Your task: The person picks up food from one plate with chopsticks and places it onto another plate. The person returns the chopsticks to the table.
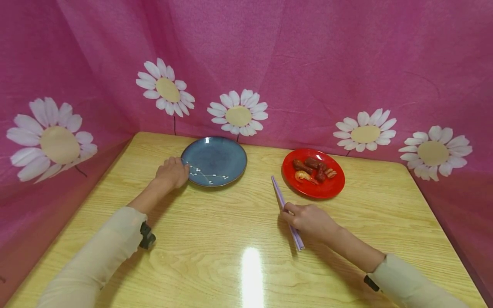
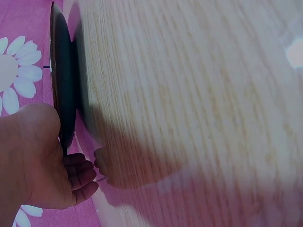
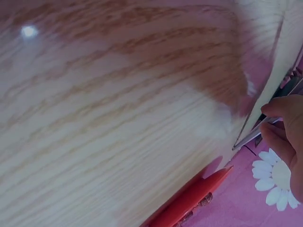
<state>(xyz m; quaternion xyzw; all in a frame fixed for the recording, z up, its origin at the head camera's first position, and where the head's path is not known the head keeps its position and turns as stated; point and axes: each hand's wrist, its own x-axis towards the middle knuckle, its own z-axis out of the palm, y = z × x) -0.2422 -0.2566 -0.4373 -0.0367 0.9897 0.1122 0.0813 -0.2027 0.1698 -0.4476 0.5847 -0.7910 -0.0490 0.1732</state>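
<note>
My left hand (image 1: 173, 173) grips the left rim of a round blue plate (image 1: 217, 156) decorated with small white blossoms. In the left wrist view, the thumb of that hand (image 2: 42, 161) lies at the plate's rim (image 2: 66, 71), and the other fingers curl on its table side. A pair of purple chopsticks (image 1: 278, 191) is held near the middle by my right hand (image 1: 310, 220), between thumb and fingers. Their far tips point toward the back, left of a red plate (image 1: 332, 186). On it lie a shrimp (image 1: 302, 176) and several brown meat pieces (image 1: 312, 162).
Both plates are toward the back of a light wooden table (image 1: 200, 239). Pink cloth (image 1: 308, 64) with large white daisies hangs behind and along the sides. A bright light reflection shows on the table's front middle.
</note>
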